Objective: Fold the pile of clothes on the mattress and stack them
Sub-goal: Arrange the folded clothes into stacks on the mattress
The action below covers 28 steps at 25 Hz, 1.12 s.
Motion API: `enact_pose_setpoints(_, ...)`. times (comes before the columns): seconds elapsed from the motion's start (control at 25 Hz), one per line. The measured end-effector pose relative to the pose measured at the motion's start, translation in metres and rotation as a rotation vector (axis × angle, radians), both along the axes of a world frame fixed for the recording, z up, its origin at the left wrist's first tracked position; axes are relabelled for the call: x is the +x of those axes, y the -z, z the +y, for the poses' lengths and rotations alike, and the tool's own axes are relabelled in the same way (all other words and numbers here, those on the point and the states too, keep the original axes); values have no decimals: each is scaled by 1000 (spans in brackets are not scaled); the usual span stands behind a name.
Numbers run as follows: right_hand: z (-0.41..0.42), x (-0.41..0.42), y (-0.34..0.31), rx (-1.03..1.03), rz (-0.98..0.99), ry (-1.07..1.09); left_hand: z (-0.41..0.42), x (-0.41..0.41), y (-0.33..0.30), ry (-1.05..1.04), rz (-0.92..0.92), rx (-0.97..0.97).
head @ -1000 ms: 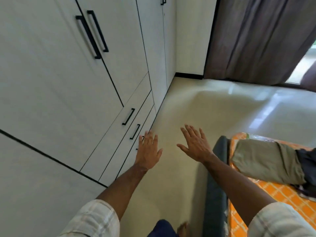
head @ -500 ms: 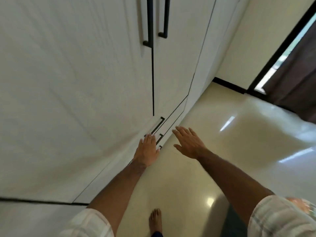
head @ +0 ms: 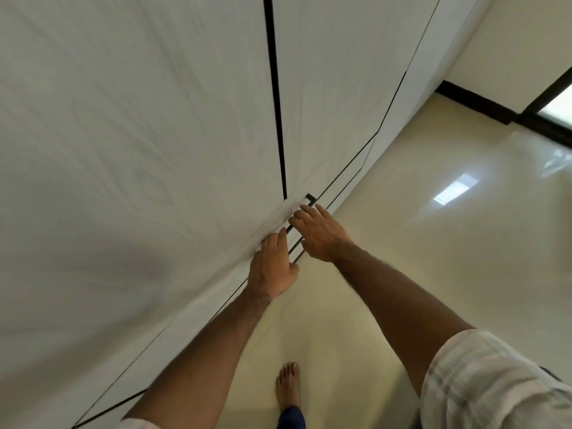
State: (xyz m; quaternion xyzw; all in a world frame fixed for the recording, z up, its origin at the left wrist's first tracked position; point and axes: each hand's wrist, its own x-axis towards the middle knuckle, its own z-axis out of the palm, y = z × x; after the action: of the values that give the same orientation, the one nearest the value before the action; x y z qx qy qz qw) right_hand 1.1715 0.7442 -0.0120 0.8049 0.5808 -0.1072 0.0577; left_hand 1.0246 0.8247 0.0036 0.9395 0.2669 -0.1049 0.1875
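Both hands reach forward to the white wardrobe (head: 154, 150) that fills the left side of the view. The left hand (head: 272, 267) has its fingers straight and close together, and the fingertips lie at the upper edge of a drawer front (head: 278, 218); I cannot tell if they truly press on it or only come very near. The right hand (head: 322, 233) is just beside it, a little farther and to the right, with its fingers stretched out and slightly spread above the dark drawer handle (head: 301, 230). The fingers are not curled round the handle, and neither grip holds anything. Whether the right fingers touch the handle cannot be told, because the picture is blurred there. The clothes and the mattress do not appear in this view, so their place relative to the hands cannot be said. The drawer looks closed and its inside is hidden. Both forearms are bare, and a light checked sleeve (head: 495, 382) covers the right upper arm at the near right. A bare foot (head: 289, 385) stands on the glossy pale floor (head: 433, 243) at the near centre.
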Motion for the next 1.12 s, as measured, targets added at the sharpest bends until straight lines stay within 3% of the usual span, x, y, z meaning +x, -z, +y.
enact_pose_setpoints(0.28,-50,-4,-10,38,14,-20,-51,-5,-18,23,96,-83)
enact_pose_setpoints(0.4,-119,-10,-21,11,84,45,-98,-18,-39,280,-11,38)
enact_pose_setpoints(0.48,-171,-18,-31,99,113,157,-132,-34,-49,478,-147,200)
enact_pose_setpoints(0.56,-216,-22,-45,208,143,273,-159,-41,-60,412,-206,354)
enact_pose_setpoints(0.68,-264,-27,-60,206,175,306,-195,-43,-65,201,-92,211)
enact_pose_setpoints(0.8,-303,-43,-61,164,183,327,-233,-50,-60,239,-41,86)
enact_pose_setpoints(0.96,-346,-52,-55,150,129,376,-283,-56,-59,324,24,274)
enact_pose_setpoints(1.12,-387,-57,-55,129,119,373,-321,-60,-48,354,27,269)
